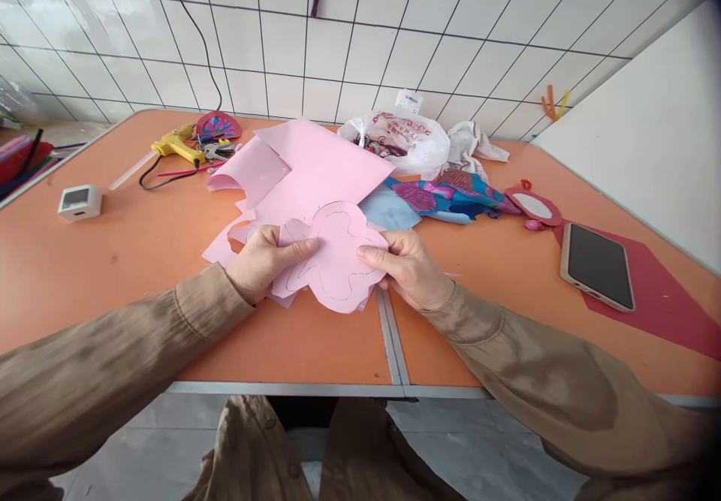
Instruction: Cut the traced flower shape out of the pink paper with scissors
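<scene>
A pink flower-shaped paper cutout [336,268] with dark pen lines on it is held up between both hands above the table. My left hand [269,259] pinches its left side, thumb on top and the other fingers hidden behind. On the right edge my right hand [414,267] grips it the same way. Behind the cutout lies a larger sheet of pink paper [324,167], creased and curling at its left. Pink paper scraps [221,244] lie on the table by my left hand, and some show under the cutout.
A yellow glue gun [173,143] and a white box-shaped device [80,203] are at the left. Along the back sits a white plastic bag [420,140]; patterned blue fabric [451,194] lies before it. At right, a phone [598,267] rests on red paper [665,283].
</scene>
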The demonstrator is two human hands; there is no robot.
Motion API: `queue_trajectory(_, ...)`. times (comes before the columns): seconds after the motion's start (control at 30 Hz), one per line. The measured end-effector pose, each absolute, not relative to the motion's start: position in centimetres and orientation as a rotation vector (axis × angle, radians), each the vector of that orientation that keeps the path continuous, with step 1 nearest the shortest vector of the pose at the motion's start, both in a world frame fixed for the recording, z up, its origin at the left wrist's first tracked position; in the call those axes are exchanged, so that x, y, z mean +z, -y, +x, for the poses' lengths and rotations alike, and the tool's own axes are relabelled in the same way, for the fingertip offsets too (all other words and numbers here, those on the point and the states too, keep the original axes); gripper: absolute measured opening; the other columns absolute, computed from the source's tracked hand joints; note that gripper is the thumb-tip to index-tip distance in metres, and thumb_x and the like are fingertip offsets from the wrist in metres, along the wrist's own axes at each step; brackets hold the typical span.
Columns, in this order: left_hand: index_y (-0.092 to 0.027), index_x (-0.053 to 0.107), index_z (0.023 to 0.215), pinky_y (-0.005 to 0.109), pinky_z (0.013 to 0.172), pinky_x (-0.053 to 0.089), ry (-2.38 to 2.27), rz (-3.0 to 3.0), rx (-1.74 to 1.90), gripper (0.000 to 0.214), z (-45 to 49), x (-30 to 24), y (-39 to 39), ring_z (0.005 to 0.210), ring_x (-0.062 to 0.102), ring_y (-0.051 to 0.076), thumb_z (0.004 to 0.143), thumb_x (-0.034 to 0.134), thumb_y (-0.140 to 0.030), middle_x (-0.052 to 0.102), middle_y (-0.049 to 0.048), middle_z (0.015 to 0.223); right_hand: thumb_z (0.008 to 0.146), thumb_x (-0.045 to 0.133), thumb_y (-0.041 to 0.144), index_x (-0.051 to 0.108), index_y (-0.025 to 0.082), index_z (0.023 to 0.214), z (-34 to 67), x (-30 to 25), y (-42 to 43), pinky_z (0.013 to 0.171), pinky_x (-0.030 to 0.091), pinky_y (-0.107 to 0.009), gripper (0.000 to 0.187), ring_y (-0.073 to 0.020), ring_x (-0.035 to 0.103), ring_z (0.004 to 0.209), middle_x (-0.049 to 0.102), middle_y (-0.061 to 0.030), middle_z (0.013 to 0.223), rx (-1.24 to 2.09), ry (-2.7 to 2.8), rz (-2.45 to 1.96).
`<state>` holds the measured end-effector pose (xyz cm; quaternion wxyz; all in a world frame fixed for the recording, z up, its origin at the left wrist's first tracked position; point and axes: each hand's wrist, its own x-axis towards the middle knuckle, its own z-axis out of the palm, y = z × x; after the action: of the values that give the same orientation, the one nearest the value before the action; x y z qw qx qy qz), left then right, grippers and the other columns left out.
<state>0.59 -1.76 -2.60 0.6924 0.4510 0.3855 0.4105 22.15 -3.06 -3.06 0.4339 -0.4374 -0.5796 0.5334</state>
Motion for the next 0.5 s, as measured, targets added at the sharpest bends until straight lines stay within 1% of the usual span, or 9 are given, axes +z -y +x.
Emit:
queue_trajectory(0.13,-0.012,0.080,0.076,0.027,0.062,0.059,-0.844,1.017,0.928,0.038,0.64,-2.67,1.79,0.064,0.070,0.017,0.058,0.095,-0.043,0.077,0.0070,0.073,0.069,0.076,0.042,0.055,0.016,0.052,22.15,-3.05,3.08,0.033,0.032,-0.019,0.037,-0.0063,0.043,0.037,0.053,0.0023,0.047,1.371,1.401,-1.104)
queue_trajectory(0.23,-0.012,0.080,0.074,0.026,0.061,0.059,-0.859,1.011,0.942,0.038,0.70,-2.57,1.81,0.064,0.070,0.017,0.057,0.095,-0.043,0.077,0.0068,0.072,0.068,0.078,0.045,0.057,0.016,0.055,22.19,-3.03,3.08,0.033,0.034,-0.020,0.038,-0.0075,0.046,0.039,0.053,0.0020,0.049,1.405,1.381,-1.097)
queue_trajectory(0.37,-0.012,0.078,0.070,0.023,0.057,0.057,-0.877,0.994,0.930,0.039,0.78,-2.37,1.81,0.062,0.070,0.017,0.054,0.096,-0.043,0.076,0.0066,0.068,0.072,0.075,0.043,0.053,0.017,0.052,22.24,-3.05,3.07,0.033,0.034,-0.020,0.039,-0.0073,0.045,0.037,0.049,0.0035,0.047,1.350,1.414,-1.106)
queue_trajectory(0.5,-0.012,0.079,0.071,0.023,0.057,0.057,-0.863,0.973,0.927,0.038,0.88,-2.23,1.89,0.064,0.070,0.017,0.054,0.097,-0.040,0.076,0.0068,0.068,0.074,0.071,0.041,0.052,0.018,0.052,22.19,-3.02,3.15,0.034,0.035,-0.021,0.037,-0.0076,0.045,0.038,0.049,0.0036,0.046,1.301,1.452,-1.124)
